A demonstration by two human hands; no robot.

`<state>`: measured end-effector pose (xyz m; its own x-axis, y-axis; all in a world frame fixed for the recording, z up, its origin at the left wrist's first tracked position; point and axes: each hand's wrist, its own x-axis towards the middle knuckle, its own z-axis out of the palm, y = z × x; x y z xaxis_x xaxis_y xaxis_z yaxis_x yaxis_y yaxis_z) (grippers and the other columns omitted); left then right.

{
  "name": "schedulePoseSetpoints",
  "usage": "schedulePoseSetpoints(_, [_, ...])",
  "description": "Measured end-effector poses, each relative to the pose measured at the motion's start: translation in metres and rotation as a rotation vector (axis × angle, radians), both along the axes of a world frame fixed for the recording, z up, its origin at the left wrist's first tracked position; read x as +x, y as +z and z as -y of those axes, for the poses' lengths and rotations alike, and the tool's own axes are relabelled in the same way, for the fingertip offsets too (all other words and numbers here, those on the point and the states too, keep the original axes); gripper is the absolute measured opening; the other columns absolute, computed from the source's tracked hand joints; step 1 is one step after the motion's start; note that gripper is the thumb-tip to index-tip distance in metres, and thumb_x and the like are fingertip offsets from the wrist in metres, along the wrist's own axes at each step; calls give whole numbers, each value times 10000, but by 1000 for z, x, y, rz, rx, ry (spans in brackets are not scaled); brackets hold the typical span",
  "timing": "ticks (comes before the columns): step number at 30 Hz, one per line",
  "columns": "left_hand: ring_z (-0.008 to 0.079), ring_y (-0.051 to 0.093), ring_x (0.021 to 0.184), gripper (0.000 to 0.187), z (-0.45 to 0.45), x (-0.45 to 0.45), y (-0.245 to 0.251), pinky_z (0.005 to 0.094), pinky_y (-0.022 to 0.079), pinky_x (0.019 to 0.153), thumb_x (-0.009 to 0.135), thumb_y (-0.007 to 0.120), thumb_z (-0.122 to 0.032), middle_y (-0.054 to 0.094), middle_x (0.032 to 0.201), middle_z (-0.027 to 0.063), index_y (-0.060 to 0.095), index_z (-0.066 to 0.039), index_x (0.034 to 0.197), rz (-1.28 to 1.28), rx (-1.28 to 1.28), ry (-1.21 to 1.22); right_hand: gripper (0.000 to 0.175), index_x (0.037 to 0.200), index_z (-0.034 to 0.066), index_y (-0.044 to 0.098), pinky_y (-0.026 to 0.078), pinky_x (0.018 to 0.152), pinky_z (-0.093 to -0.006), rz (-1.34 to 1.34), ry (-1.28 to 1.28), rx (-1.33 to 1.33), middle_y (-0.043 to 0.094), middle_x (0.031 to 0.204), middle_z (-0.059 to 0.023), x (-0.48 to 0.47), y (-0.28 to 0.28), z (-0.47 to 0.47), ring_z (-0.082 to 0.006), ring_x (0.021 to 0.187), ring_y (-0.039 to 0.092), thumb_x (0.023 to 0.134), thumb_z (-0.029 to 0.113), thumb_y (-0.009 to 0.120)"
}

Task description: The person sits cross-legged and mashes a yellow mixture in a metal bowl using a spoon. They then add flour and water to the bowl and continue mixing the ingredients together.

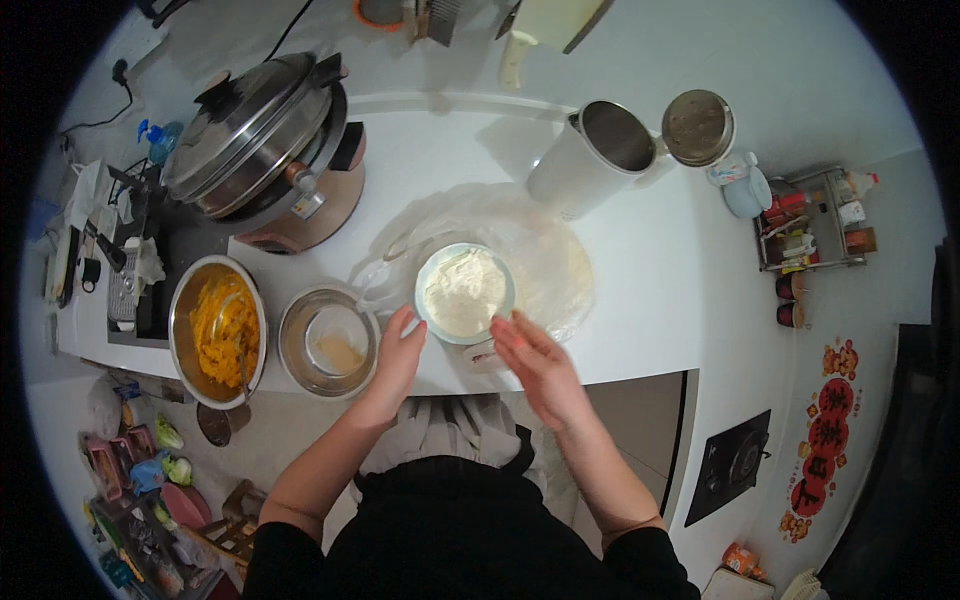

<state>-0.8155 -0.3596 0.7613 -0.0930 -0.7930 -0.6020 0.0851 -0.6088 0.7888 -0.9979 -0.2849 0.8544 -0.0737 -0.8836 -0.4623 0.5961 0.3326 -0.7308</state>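
Observation:
A pale bowl point(424, 279) heaped with white flour point(466, 294) stands on the counter, in front of a clear plastic bag of pale powder point(559, 274). My left hand point(399, 349) is at the bowl's lower left, thumb and fingers apart. At its lower right is my right hand point(536, 364), fingers stretched and slightly blurred, the tips at or very near the rim; whether either hand touches it I cannot tell. To the left, a steel bowl point(291, 356) holds a little pale powder. Farther left, a larger steel bowl point(180, 337) contains orange mash point(225, 326) and a utensil.
A lidded steel pan point(247, 142) sits on an appliance at the back left, beside the sink point(157, 300). An open-lidded steel jug point(577, 169) stands at the back right. A cleaver point(540, 34) hangs on the wall. The counter's front edge point(637, 381) lies near my body.

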Motion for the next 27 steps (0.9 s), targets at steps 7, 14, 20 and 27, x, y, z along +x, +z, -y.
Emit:
schedulePoseSetpoints(7, [228,491,1134,426,43,-116,78,292,424,910,872,484,0,433,1276,120,380,-8,1285,-263,-597,-194,450,1287,-105,327,406,983,-335,-168,-428,-340,466,1250,-223,-135,5,63,-274,1166,480,915,107,466])
schedulePoseSetpoints(14, [245,542,1019,475,145,-226,50,304,453,843,812,518,-19,470,1241,153,425,-23,1278,210,-714,-194,555,1254,-19,420,423,879,-302,-791,-781,71,492,1069,-89,-259,-68,155,-210,984,504,725,-35,586])
schedulePoseSetpoints(20, [268,511,1087,579,165,-252,25,313,416,909,718,530,13,497,1244,169,431,-15,1287,291,-625,-214,404,1038,24,557,433,834,-310,-940,-409,-307,578,1012,-69,-307,-61,200,-191,945,545,644,-36,627])
schedulePoseSetpoints(27, [249,393,1257,685,163,-244,35,292,298,1026,657,467,73,448,1328,153,392,-29,1330,123,-634,-224,385,927,28,594,492,713,-286,-884,-248,-310,618,885,-40,-292,-22,188,-136,823,579,571,-107,649])
